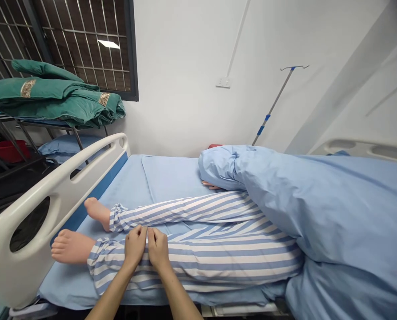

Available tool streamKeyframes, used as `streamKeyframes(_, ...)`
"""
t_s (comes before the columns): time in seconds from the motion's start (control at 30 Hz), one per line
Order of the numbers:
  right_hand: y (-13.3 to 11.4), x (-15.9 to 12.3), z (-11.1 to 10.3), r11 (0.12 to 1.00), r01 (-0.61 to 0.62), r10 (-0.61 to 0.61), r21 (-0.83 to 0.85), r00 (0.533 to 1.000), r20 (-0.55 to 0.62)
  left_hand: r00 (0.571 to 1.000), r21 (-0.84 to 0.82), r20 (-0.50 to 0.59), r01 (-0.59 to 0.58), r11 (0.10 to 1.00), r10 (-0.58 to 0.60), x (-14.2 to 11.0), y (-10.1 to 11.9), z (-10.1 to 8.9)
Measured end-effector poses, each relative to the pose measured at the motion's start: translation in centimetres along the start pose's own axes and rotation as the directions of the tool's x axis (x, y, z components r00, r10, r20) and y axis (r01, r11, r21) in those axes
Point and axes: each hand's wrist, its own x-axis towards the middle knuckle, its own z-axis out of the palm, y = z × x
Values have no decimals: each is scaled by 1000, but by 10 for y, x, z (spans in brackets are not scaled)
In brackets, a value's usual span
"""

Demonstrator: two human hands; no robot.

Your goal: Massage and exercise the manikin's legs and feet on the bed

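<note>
A figure in blue-and-white striped pyjama trousers (218,249) lies on a hospital bed, bare feet (72,246) toward the white footboard (34,209). A light blue duvet (318,204) covers the figure from the hips up. My left hand (134,245) and my right hand (157,248) rest side by side on the near lower leg, fingers curled down over the striped cloth and thumbs touching. Whether the fingers pinch the fabric or only press on it is unclear.
A light blue sheet (165,178) covers the mattress. Folded green blankets (58,95) sit on a metal rack at the left, with a red basin (8,149) below. An IV pole (274,102) leans by the white wall. A barred window (74,40) is at upper left.
</note>
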Motion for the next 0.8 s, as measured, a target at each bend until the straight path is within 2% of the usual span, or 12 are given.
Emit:
streamKeyframes(0.1,1,2,-2,995,-14,19,102,999,-39,999,-241,-52,-27,970,15,2,21,2)
streamKeyframes(0.17,1,2,-3,987,-35,46,156,996,-71,997,-316,-79,-43,948,19,-2,25,8)
streamKeyframes(0.23,1,1,-4,981,-54,75,188,992,-105,996,-262,-77,-55,963,36,-7,18,18)
streamKeyframes(0.37,1,0,-4,975,-76,105,210,986,-133,997,-39,-32,-67,997,66,-15,-2,32)
streamKeyframes(0.53,-9,4,-10,984,-108,125,138,985,-118,997,15,-26,-71,997,71,-12,-4,31)
streamKeyframes(0.6,-19,5,-18,995,-81,88,61,990,-112,998,29,-4,-56,998,56,-13,-2,30)
streamKeyframes(0.7,-28,7,-31,1000,29,-30,-2,993,-115,998,119,34,-47,992,43,-16,0,31)
streamKeyframes(0.8,-21,4,-35,998,59,-63,-34,991,-120,998,210,40,-49,976,41,-18,2,32)
